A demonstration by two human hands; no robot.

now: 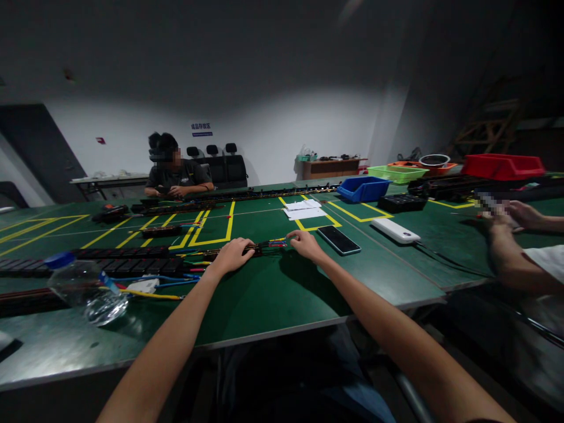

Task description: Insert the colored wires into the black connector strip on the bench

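Observation:
My left hand [232,256] lies over a bundle of wires [268,245], its fingers curled down and closed round the dark part. To the right of it, my right hand [305,244] has thumb and forefinger pinched at the bundle's thin coloured ends. Which single wire sits in that pinch is too small to tell. Leftward from my left hand, the wiring runs toward long rows of black blocks [145,267] with blue and yellow cables. A smartphone [339,239] lies face up just right of my right hand.
A clear bottle with a blue cap [88,288] leans at the left front. Papers [304,210], a blue bin [363,189], a white power bank [395,231] with a cable and a red bin [502,167] are further right. One person sits opposite; another person's hands [497,217] are at right.

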